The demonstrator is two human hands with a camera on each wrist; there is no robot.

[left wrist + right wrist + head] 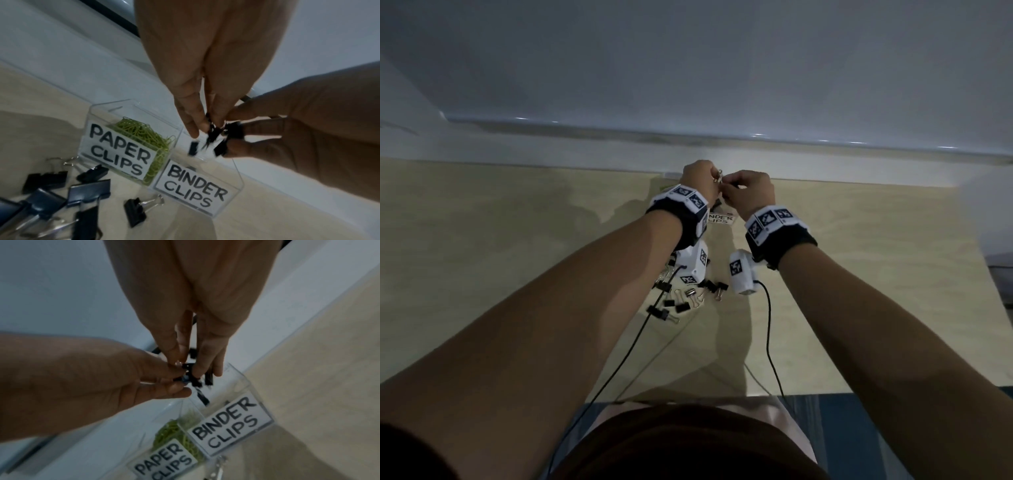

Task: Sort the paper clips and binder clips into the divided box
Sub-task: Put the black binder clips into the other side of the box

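Nearest in the head view are the person's dark-clothed lap and two bare forearms, each wrist wearing a dark band with white marker tiles and trailing a black cable (768,329). Beyond them, on the pale wooden surface (517,257), lies a loose scatter of black binder clips with silver wire handles (681,301); about ten can be counted there, though the left arm hides part of the group.

Farther off, near the surface's far edge, the left hand (697,178) and right hand (748,193) meet above the clear plastic divided box (236,177). Both sets of fingers are curled and pinch a small bunch of black binder clips (213,134) between them; roughly four show, but blur prevents a sure count. One further black clip (193,148) hangs blurred just below the left fingertips, over the box's right compartment.

The box has two compartments. The left one, labelled "PAPER CLIPS" (117,149), holds a heap of green paper clips (141,131), too tangled to count. The right one bears the label "BINDER CLIPS" (195,190).
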